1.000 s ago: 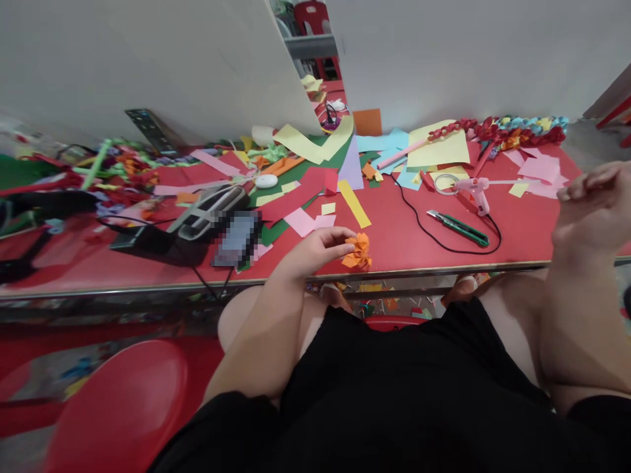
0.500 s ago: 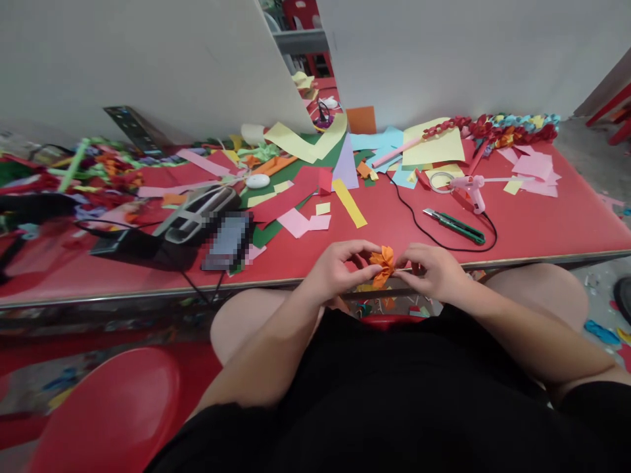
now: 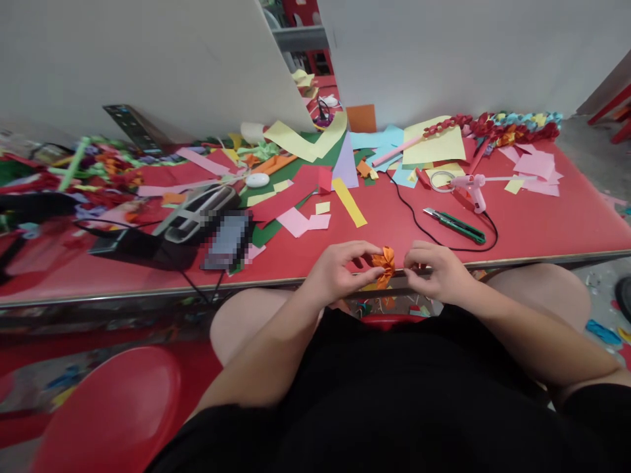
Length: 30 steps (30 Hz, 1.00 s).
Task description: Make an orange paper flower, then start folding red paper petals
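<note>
1 green cutter (image 3: 454,225) lies beside the glue gun (image 3: 472,191).

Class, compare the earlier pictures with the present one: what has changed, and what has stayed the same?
The right hand came in from the far right to the folded orange paper, seemed to touch it, and is now just apart from it. The left hand kept its hold and moved the paper rightward and toward the body. The green cutter and pink glue gun stayed put.
</note>
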### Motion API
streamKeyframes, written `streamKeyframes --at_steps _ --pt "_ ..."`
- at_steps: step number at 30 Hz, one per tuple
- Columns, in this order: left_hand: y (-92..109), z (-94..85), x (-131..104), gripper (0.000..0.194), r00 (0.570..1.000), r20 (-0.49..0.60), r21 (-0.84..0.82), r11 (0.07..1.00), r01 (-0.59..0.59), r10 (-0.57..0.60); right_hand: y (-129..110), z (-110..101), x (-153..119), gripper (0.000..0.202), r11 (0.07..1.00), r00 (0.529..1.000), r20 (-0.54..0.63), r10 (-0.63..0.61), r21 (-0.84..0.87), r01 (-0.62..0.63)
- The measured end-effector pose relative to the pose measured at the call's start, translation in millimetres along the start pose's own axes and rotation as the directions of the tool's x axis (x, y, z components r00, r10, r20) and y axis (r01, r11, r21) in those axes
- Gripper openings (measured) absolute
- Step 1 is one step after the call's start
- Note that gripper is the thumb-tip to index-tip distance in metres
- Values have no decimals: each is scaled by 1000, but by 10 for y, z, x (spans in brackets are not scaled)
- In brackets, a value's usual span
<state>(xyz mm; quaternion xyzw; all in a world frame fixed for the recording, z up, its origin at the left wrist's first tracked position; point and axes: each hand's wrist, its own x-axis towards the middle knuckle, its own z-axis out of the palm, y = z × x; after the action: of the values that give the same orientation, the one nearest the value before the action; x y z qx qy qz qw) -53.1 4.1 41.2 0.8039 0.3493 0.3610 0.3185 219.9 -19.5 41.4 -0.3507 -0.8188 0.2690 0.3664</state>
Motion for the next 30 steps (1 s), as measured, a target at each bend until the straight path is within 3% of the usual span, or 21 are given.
streamKeyframes --at_steps 10,18,26,30 --pt "39 10 2 28 1000 7 1 1000 -22 22 31 39 -17 12 1000 999 30 15 -18 -14" --pt "16 -34 5 25 999 -33 -61 997 38 -40 2 -23 -7 11 999 999 50 14 39 -15" --pt "-47 -136 -10 24 989 -81 -73 990 119 -125 300 -310 74 11 989 986 -86 141 43 -138" --pt "-99 -180 -25 25 984 -103 -100 986 133 -143 413 -617 93 27 978 964 -176 201 -17 -208"
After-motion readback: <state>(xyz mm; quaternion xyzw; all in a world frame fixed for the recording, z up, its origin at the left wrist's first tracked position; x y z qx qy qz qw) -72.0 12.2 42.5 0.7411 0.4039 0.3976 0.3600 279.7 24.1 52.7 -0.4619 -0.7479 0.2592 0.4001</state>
